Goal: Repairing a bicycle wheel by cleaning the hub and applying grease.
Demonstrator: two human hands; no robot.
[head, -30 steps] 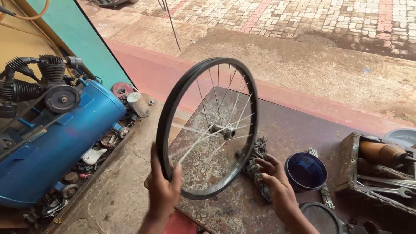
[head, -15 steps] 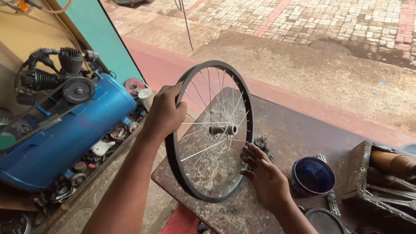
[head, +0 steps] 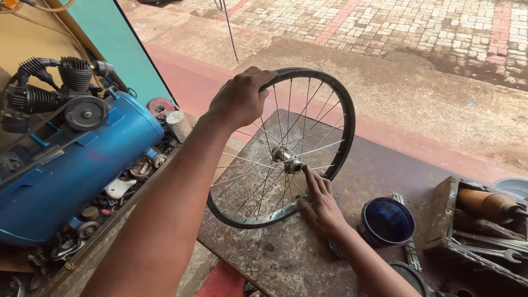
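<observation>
Rusty metal table (head: 352,231) w/ wheel rim (head: 286,148), blue bowl (head: 386,221), toolbox (head: 478,231).

Blue compressor tank (head: 71,176) lying off the left edge of the surface (head: 286,258), black motor and pulley (head: 82,113) mounted on top. Small parts and scrap (head: 110,192) strewn on the floor along the tank's near side — a short pale cylinder (head: 177,124) standing by its far end. Dark blue bowl (head: 386,221) toward the right of the rusty surface, a bundle of metal rods (head: 407,231) just beside it. Worn wooden toolbox (head: 448,214) at the right edge — wooden-handled tool (head: 487,202) and wrenches (head: 489,247) inside. Brick paving (head: 418,27) beyond the far edge.
</observation>
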